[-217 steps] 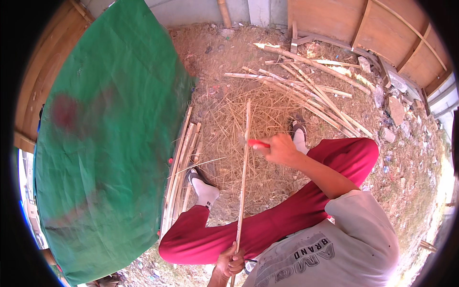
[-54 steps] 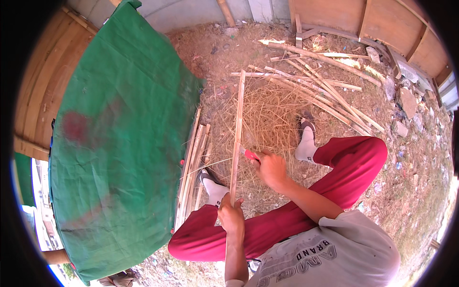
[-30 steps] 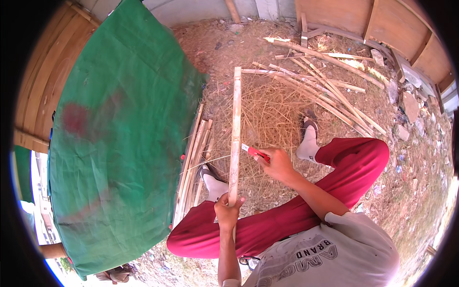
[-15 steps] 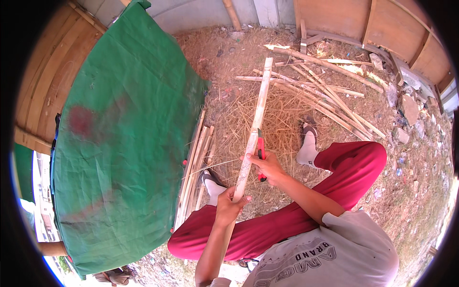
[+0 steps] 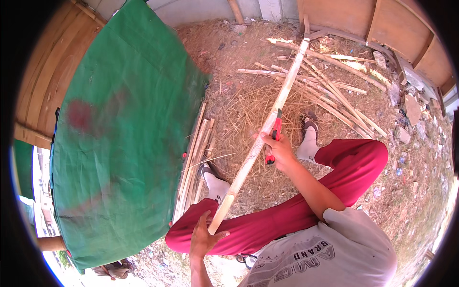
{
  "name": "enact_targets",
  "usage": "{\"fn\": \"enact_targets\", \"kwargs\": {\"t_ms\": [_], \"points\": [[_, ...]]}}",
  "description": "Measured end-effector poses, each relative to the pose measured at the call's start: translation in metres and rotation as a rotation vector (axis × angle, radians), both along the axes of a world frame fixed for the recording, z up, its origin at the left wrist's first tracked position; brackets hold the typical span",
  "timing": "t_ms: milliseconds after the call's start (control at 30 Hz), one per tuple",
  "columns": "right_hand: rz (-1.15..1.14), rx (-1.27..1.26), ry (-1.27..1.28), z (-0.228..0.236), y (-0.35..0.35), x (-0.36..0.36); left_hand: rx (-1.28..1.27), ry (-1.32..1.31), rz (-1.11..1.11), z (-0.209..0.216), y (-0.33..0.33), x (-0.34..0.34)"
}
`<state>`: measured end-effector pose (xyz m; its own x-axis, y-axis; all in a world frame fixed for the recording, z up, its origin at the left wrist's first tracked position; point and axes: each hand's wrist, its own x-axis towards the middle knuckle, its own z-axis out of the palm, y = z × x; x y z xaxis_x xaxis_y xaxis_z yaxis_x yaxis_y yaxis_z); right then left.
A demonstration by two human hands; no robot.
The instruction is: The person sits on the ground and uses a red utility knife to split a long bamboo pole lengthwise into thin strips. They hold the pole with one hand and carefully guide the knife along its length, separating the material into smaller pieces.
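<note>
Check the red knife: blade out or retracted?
Out. On the red knife in the right hand, a dark blade tip shows past the handle, against the bamboo stick; the left hand holds the stick's near end.

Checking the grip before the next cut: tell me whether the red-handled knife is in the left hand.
No. The red-handled knife is in the right hand, against the bamboo pole; the left hand holds the pole's lower end.
</note>
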<state>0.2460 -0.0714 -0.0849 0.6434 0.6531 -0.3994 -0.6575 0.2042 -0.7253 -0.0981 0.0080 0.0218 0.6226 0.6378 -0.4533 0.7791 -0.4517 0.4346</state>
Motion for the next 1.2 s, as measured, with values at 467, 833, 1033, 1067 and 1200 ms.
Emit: {"fn": "enact_targets", "kwargs": {"t_ms": [467, 833, 1033, 1067, 1200], "points": [[-0.011, -0.002, -0.312, 0.066, 0.004, 0.055, 0.13, -0.187, 0.205, -0.024, -0.018, 0.029], [0.015, -0.405, -1.028, 0.023, -0.034, 0.037, -0.089, -0.295, 0.348, -0.04, -0.044, 0.057], [0.3, -0.336, -1.361, 0.023, -0.055, -0.023, -0.3, -0.221, 0.418, -0.045, -0.043, 0.071], [0.33, -0.359, -1.391, 0.02, -0.057, -0.027, -0.342, -0.209, 0.429, -0.04, -0.045, 0.077], [0.423, -0.444, -1.487, 0.027, -0.058, -0.031, -0.348, -0.153, 0.387, -0.043, -0.044, 0.077]]}}
